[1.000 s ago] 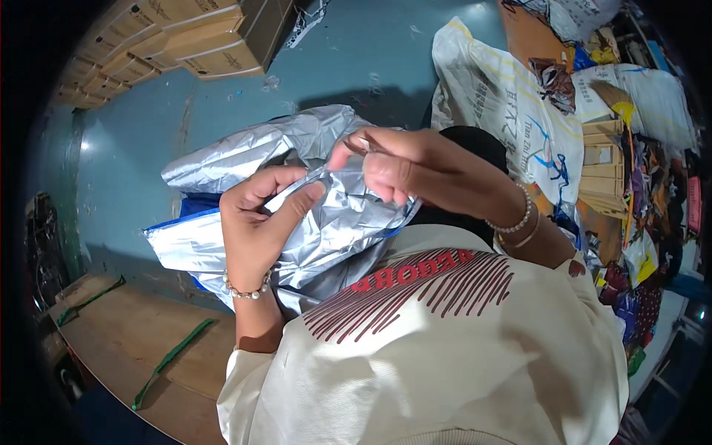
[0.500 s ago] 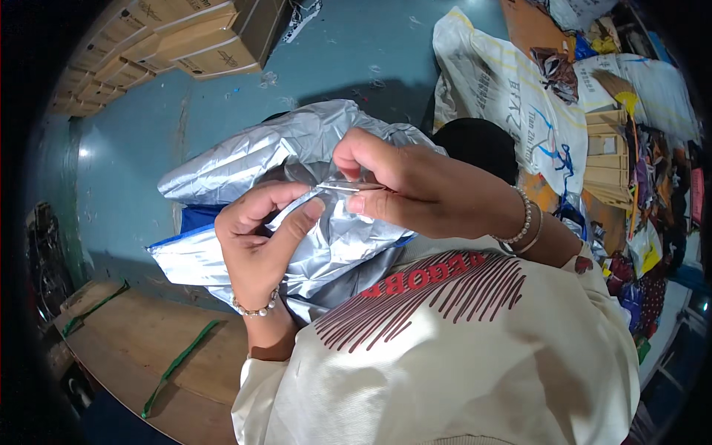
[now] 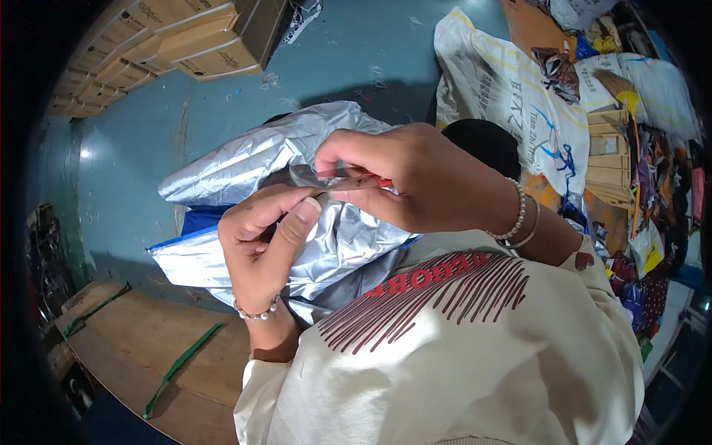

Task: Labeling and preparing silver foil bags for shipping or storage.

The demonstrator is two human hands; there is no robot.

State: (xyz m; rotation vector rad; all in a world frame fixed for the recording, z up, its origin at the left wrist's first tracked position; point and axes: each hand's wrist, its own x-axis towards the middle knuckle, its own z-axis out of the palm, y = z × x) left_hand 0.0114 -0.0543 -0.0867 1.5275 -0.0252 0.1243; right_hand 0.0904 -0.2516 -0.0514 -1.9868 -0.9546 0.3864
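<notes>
Across my lap lies a crumpled silver-coated fabric point(image 3: 348, 241) with blue showing on its other side and along its edge. My left hand point(image 3: 256, 237) pinches a fold of it between thumb and forefinger. Just to the right, my right hand point(image 3: 423, 174) is closed around small snips point(image 3: 350, 183) with thin metal blades and a bit of red by the palm. The blade tips meet the fabric beside my left fingertips. My fingers hide most of the snips' handle and the exact spot where they touch.
Cardboard boxes point(image 3: 215, 52) are stacked at the far left on the blue-green floor point(image 3: 348, 44). A large white woven sack point(image 3: 497, 89) stands at the far right, near a broom point(image 3: 623, 93) and mixed clutter. A brown board point(image 3: 141, 348) with green straps lies at the near left.
My right hand has moved slightly left and turned, bringing the snips' red part into sight. My left thumb and forefinger have closed nearer together on the fabric.
</notes>
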